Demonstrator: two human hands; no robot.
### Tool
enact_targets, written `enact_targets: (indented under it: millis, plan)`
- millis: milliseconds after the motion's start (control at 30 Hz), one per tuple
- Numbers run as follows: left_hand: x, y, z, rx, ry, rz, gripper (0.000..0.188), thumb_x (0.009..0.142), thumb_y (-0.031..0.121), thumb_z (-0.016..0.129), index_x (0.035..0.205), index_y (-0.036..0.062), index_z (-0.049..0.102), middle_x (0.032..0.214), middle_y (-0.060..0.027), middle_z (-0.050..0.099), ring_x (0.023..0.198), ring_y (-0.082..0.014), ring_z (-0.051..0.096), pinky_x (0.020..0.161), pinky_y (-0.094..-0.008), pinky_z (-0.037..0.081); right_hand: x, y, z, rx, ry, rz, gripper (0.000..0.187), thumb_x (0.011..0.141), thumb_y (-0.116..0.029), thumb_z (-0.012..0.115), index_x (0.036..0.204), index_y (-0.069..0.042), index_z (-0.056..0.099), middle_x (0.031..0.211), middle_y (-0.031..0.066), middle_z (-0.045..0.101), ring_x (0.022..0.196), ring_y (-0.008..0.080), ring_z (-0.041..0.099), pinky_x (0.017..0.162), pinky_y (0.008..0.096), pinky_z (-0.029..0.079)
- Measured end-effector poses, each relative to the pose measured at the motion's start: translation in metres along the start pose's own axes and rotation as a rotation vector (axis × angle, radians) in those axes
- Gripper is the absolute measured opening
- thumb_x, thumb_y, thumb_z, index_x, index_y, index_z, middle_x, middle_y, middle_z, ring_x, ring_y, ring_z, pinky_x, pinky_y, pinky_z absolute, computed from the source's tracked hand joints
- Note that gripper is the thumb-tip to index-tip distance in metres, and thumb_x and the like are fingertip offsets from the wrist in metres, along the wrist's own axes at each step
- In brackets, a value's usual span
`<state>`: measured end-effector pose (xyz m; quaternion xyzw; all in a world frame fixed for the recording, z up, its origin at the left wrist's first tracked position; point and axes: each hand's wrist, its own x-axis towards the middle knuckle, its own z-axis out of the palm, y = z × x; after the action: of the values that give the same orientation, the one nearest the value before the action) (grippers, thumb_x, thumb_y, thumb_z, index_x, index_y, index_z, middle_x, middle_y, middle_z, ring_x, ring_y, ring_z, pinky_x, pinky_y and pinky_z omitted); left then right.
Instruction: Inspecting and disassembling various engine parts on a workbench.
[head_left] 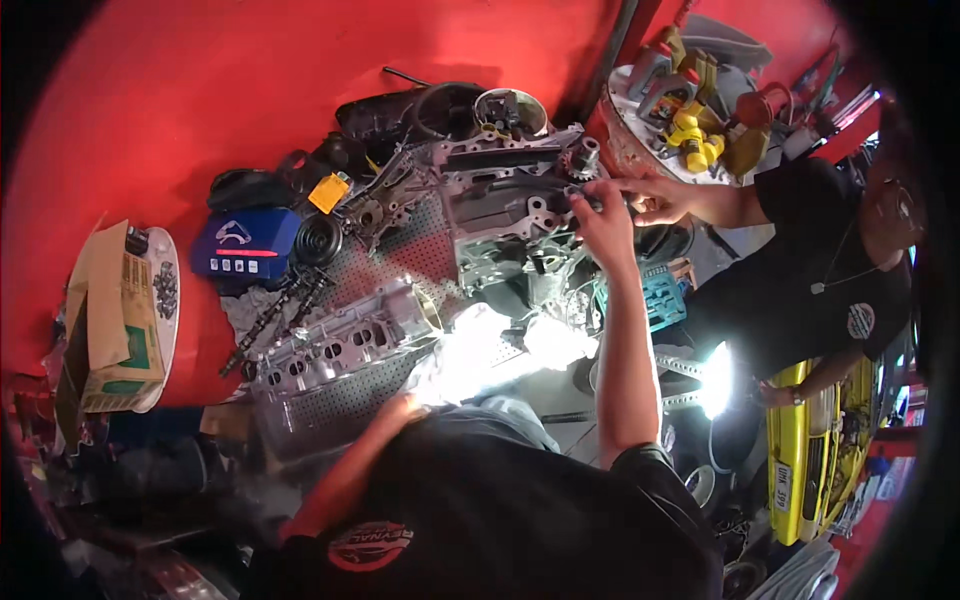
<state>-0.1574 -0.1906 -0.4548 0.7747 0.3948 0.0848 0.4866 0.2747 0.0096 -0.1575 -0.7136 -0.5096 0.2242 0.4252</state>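
Observation:
A grey metal engine block (500,215) lies on the perforated metal bench top. My right hand (605,225) reaches over its right end, fingers closed on something I cannot make out, just below a toothed gear (581,158). A co-worker's hand (662,198) comes in from the right and meets my fingertips there. Lower down, my left hand (402,408) is against a crumpled white cloth (440,372), where strong glare hides its fingers. Left of that cloth is a cylinder head (345,340) with a row of ports.
A blue case (243,243), a camshaft (265,325) and an orange-yellow box (328,193) sit at left. Beyond stands an open cardboard box (120,330). At right are a teal tool case (650,297), a glaring lamp (716,380), and a drum top (625,105) with bottles.

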Motion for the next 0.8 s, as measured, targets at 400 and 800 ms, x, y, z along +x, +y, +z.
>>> enact_targets:
  millis: [400,800]
  plan:
    - [-0.056,-0.116,0.021,-0.086,-0.209,-0.762,0.028,0.085,0.03,0.07,0.103,0.0096,0.078,0.097,-0.0145,0.077,0.088,-0.0276,0.075,0.082,-0.0412,0.058,0.035,0.05,-0.019,0.358,-0.211,-0.02,0.024,0.096,-0.013,0.071,0.113,-0.003,0.057,0.114,0.0087,0.068,0.079,0.0114,0.065,0.055,0.0239,0.051]
    - [-0.077,-0.094,0.047,-0.194,0.223,-0.693,0.026,0.083,0.027,0.073,0.102,0.0086,0.072,0.105,-0.0173,0.074,0.1,-0.0348,0.071,0.087,-0.0447,0.055,-0.145,-0.097,0.207,-0.787,-0.245,-0.791,0.068,0.087,-0.019,0.064,0.15,-0.003,0.046,0.16,0.0172,0.039,0.155,0.0343,0.025,0.126,0.0569,0.009]
